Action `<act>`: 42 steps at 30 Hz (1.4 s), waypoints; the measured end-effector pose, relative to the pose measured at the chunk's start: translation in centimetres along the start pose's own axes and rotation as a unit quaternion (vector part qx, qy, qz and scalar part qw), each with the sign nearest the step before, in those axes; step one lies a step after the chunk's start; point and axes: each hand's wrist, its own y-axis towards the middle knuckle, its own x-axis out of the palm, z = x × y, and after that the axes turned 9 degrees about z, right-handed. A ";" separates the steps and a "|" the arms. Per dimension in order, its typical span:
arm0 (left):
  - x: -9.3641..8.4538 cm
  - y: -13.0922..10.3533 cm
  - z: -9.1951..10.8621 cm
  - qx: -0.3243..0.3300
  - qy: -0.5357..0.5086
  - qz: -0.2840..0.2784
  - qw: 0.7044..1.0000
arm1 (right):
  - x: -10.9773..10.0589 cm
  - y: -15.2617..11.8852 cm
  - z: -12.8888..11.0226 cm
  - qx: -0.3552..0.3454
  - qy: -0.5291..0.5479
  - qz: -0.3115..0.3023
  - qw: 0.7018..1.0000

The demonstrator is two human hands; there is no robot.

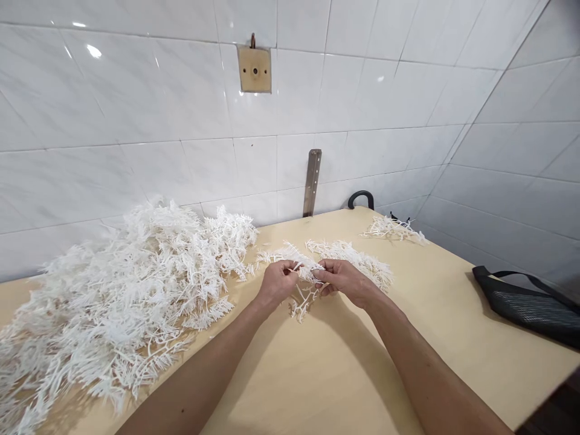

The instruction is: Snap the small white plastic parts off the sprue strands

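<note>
Between my two hands, just above the table, is a white plastic foliage sprig (304, 266) with thin needle-like tips and a branching stem hanging below. My left hand (280, 281) pinches its left side, fingers closed. On the other side my right hand (343, 280) grips it between thumb and fingers. Behind my right hand lies a flat row of similar white sprigs (357, 260). A large heap of the same white foliage (131, 296) spreads over the left of the table.
The tan table (326, 374) meets a tiled wall (385, 96). A small bunch of white stems (394, 229) lies at the far right corner, near a black curved handle (361, 196). A metal bracket (312, 181) stands at the back edge. A black mesh bag (530, 302) rests on the right.
</note>
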 end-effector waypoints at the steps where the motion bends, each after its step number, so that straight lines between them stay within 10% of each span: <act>1: 0.0 0.1 0.0 -0.033 -0.044 -0.020 0.998 | 0.1 0.0 0.0 -0.008 0.001 0.003 1.000; 7: -0.3 0.0 0.2 -0.118 -0.100 -0.044 0.987 | 0.3 0.1 0.0 -0.056 0.013 0.022 0.998; 42: 1.2 -1.0 -1.8 0.105 0.119 -0.018 0.987 | 1.8 0.7 1.9 -0.075 -0.130 0.119 0.981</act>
